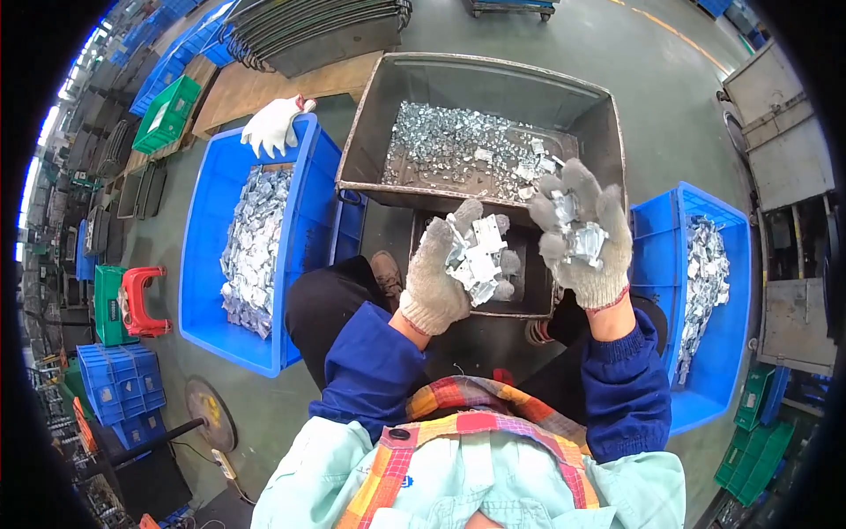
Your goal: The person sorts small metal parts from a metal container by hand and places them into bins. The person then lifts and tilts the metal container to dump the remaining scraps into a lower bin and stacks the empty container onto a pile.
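Note:
Both my hands wear whitish knit gloves with grey fingers. My left hand point(439, 273), palm up, cups a pile of small silvery metal pieces point(480, 260). In my right hand point(590, 234) the fingers curl around a few more metal pieces point(585, 242). Just beyond my hands stands a large grey metal bin point(485, 70), with many small metal pieces point(449, 145) spread over its floor. Under my hands is a smaller dark metal box point(520, 311), partly hidden by my gloves and the pieces.
On the left a blue crate point(198, 264) is heaped with metal pieces, and a white glove point(275, 126) hangs on its rim. Another blue crate point(661, 242) with metal pieces stands at right. A red stool point(141, 302) and stacked blue crates point(121, 383) are farther left.

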`<state>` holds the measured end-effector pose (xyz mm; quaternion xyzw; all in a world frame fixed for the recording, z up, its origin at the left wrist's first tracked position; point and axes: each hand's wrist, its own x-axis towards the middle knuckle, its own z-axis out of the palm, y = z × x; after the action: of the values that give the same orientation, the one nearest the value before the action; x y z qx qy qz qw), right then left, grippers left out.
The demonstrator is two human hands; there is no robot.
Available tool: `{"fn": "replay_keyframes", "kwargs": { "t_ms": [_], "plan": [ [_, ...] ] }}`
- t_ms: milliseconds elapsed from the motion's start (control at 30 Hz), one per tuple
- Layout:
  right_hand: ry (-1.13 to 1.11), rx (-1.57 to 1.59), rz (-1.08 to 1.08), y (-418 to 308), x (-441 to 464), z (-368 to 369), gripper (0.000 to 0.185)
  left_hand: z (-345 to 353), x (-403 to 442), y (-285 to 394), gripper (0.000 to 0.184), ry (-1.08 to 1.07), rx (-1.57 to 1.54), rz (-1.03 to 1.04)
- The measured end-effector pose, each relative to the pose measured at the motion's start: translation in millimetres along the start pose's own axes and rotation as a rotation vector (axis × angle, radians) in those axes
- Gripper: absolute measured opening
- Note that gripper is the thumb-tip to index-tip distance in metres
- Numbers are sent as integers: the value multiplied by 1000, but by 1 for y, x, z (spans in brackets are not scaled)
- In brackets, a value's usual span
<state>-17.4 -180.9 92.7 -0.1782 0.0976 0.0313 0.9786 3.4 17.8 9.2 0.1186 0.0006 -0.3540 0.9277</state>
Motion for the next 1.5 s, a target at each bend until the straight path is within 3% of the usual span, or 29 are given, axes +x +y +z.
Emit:
{"fn": "replay_keyframes", "kwargs": {
  "t_ms": [67,133,200,267,333,433,533,633,733,967,1100,1200,1333,1500],
  "plan": [
    [-179,147,179,-8,15,-45,38,5,-1,1,66,45,44,13],
    [-29,-254,232,-10,13,-33,32,6,1,1,64,45,76,22],
    [227,-1142,125,1,8,-8,28,9,-1,2,66,93,124,28],
    [-221,-1879,-523,18,14,-29,33,9,-1,1,66,120,100,7],
    [-321,-2249,-455,19,11,-23,39,8,-1,3,65,157,88,-12],
    [-349,-2390,-306,15,7,-9,40,-5,-1,6,64,130,75,-104],
    [-347,-2391,-363,15,10,-25,38,5,-3,7,62,141,78,-161],
    [-459,-2105,-666,17,19,-42,37,-1,-2,10,65,107,148,-141],
    [-400,-2297,-399,8,6,-21,37,7,-1,8,65,125,42,-184],
    [-367,-2321,-442,8,2,-31,32,11,-1,10,65,32,125,-214],
    [-302,-2010,-488,7,5,-32,31,-6,-1,12,66,70,122,-190],
    [168,-1365,302,-2,-3,-2,33,-1,0,11,65,115,123,-173],
    [163,-1030,291,-2,-7,-14,34,6,1,12,66,113,190,-137],
    [147,-1056,280,1,-7,-9,36,8,0,7,75,77,365,-58]
  ]
}}
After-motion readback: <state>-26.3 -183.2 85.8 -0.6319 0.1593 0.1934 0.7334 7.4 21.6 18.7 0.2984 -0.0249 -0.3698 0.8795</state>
